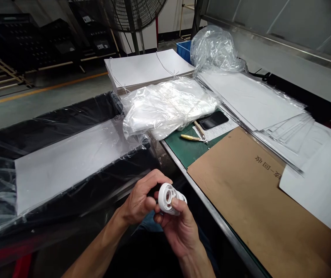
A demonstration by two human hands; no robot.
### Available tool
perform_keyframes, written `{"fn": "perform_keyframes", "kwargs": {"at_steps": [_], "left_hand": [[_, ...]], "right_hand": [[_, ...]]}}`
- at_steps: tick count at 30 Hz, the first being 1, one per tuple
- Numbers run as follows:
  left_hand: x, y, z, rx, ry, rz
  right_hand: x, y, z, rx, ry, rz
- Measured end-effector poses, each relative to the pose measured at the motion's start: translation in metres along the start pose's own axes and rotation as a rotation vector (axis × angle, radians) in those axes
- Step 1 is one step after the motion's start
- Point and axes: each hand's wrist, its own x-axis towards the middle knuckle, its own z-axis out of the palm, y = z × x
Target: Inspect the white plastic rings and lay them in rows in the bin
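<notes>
A round white plastic part (163, 197), ring-shaped at its near end with an opening and small inner ribs, is held over my lap. It tilts, so that the open end faces left and up. My right hand (182, 227) grips it from below and right, its thumb pressed at the rim of the opening. My left hand (142, 197) is curled against its left side, with the index finger reaching over the top edge. Some of the left fingertips are hidden behind the part. Several ridges show on the part's far end, beyond my right thumb.
Right of my hands, brown cardboard (241, 185) covers a green-topped bench (180, 144). Yellow-handled nippers (194, 137) and a phone (213, 120) lie there. Behind are bundled plastic bags (168, 104) and white sheets (252, 100). A black bin (75, 108), plastic-lined, stands left.
</notes>
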Motion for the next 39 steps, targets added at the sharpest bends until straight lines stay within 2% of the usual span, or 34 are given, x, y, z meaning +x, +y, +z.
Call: {"fn": "perform_keyframes", "kwargs": {"at_steps": [4, 14, 22, 39], "left_hand": [[0.0006, -0.0013, -0.0031, 0.109, 0.018, 0.024], [-0.0031, -0.0015, -0.0022, 0.082, 0.113, -0.177], [-0.0043, -0.0026, -0.0044, 0.074, 0.125, -0.221], [-0.0004, 0.003, -0.0038, 0.131, 0.127, -0.288]], "right_hand": [[0.0028, -0.0021, 0.0017, 0.042, 0.042, 0.013], [0.0021, 0.0018, 0.0019, -0.04, 0.03, -0.035], [0.0035, 0.0012, 0.0023, -0.063, -0.021, -0.024], [0.0044, -0.0026, 0.0039, -0.07, -0.018, -0.035]]}}
